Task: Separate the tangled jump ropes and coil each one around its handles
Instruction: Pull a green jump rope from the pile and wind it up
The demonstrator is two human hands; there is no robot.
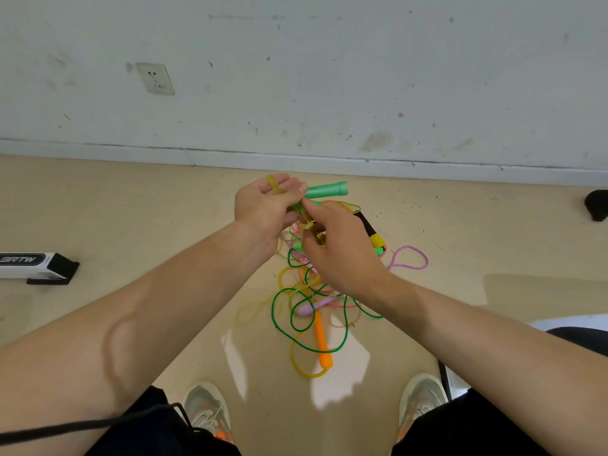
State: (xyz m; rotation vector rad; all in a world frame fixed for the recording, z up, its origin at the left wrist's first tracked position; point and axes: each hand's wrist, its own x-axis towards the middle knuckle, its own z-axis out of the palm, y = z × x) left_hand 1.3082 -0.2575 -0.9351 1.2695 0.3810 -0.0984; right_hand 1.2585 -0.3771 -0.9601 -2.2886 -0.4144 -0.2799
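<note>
Bare indoor room: scuffed white wall (362, 77), socket (155, 78), vinyl floor (131, 209).

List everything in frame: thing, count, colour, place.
green handle: 1, green, gripped in left hand
yellow cord: 1, yellow, looped over left fingers, runs down to the tangle
green cord: 1, green, loops on floor
orange handle: 1, orange, floor, near end of tangle
lilac handle: 1, lilac, mid-tangle
black-and-yellow handle: 1, floor, right of hands
purple cord: 1, loop right of tangle
wall socket: 1, white, wall, upper left
white-and-black box: 1, floor, left edge
shoes: 2, grey-white, bottom
left hand: grips green handle
right hand: pinches yellow cord
</note>
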